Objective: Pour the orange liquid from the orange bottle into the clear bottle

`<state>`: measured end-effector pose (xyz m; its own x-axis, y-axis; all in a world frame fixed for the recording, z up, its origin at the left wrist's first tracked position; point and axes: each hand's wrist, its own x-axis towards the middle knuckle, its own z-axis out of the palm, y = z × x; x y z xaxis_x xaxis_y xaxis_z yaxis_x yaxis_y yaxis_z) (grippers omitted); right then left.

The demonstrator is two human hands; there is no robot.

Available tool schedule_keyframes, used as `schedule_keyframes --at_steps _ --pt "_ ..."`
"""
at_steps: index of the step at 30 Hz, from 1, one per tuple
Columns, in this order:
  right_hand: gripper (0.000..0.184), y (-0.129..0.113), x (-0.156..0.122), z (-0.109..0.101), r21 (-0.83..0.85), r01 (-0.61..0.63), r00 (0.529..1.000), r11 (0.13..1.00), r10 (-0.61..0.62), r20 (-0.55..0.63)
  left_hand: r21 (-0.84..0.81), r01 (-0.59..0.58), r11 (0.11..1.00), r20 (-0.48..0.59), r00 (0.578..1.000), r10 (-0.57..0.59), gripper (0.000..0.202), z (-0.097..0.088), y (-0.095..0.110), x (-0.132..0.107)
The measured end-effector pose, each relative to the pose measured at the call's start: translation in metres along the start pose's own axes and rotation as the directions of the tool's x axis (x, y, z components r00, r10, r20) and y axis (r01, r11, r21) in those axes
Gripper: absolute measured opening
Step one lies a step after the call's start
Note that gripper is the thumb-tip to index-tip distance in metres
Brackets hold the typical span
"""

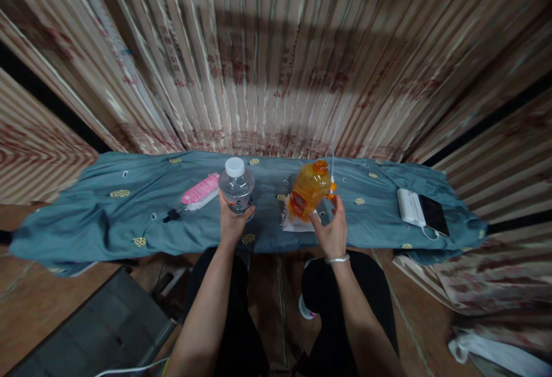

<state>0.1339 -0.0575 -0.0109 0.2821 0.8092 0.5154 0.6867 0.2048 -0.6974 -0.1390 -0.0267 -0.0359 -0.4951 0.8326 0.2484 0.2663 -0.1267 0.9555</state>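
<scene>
My left hand [233,216] is wrapped round a clear plastic bottle [237,190] with a white cap, which stands on the cloth. To the right stands an orange see-through bottle [308,188] with a red label and an uncapped mouth. A small white cloth [297,226] lies under it. My right hand [333,229] is beside this bottle, thumb and fingers apart; the thumb is at its lower side, but contact is unclear. Just beyond those fingertips is an orange pump top [332,188] with a thin tube pointing away.
A pink-labelled bottle [200,191] with a black top lies left on the blue-green covered table [107,210]. At right are a white power bank [410,207] with a cable and a dark phone [433,215]. Corrugated sheets [276,61] stand behind.
</scene>
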Motion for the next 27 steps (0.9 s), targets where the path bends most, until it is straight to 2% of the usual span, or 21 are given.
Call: schedule_keyframes --at_steps 2,3,5,7,9,11,13,15,17,23,27 --pt "0.069 -0.025 -0.008 -0.015 -0.04 0.123 0.989 0.992 -0.126 -0.083 0.023 0.01 1.0 -0.011 1.0 -0.009 0.059 0.001 -0.002 0.0" --pt "0.055 -0.042 -0.01 -0.02 -0.032 0.214 0.974 0.976 -0.216 -0.071 0.033 0.017 0.999 -0.016 1.0 -0.016 0.05 0.001 -0.003 0.0" --pt "0.037 -0.083 -0.004 -0.022 0.037 0.4 0.916 0.916 -0.4 0.011 0.048 0.032 0.998 -0.02 0.999 -0.031 0.044 0.002 -0.005 0.001" --pt "0.033 -0.127 0.017 -0.013 0.082 0.502 0.845 0.861 -0.509 0.165 0.054 0.042 0.998 -0.016 0.999 -0.041 0.044 0.002 -0.006 0.001" --pt "0.035 -0.17 0.047 0.004 0.018 0.565 0.766 0.825 -0.533 0.361 0.049 0.044 0.998 -0.007 0.999 -0.044 0.043 0.002 -0.005 0.001" --pt "0.043 -0.206 0.08 0.023 -0.1 0.606 0.693 0.789 -0.462 0.554 0.037 0.04 0.999 0.002 0.999 -0.04 0.043 0.002 -0.004 0.002" --pt "0.055 -0.233 0.106 0.039 -0.201 0.648 0.622 0.735 -0.358 0.697 0.022 0.036 0.999 0.007 0.999 -0.036 0.043 0.002 -0.003 0.002" --pt "0.06 -0.249 0.122 0.049 -0.178 0.739 0.497 0.65 -0.346 0.796 0.003 0.032 0.999 0.009 0.999 -0.032 0.043 0.003 -0.003 0.003" --pt "0.058 -0.255 0.128 0.055 -0.145 0.799 0.416 0.584 -0.361 0.835 -0.021 0.026 0.999 0.01 1.0 -0.026 0.043 0.004 -0.003 0.003" --pt "0.051 -0.252 0.13 0.054 -0.097 0.859 0.318 0.503 -0.375 0.871 -0.069 0.041 0.997 0.022 0.999 -0.04 0.043 0.005 -0.003 0.002" --pt "0.039 -0.253 0.14 0.048 0.027 0.915 0.152 0.403 -0.406 0.901 -0.077 0.047 0.996 0.026 0.999 -0.045 0.043 0.004 -0.003 0.003"
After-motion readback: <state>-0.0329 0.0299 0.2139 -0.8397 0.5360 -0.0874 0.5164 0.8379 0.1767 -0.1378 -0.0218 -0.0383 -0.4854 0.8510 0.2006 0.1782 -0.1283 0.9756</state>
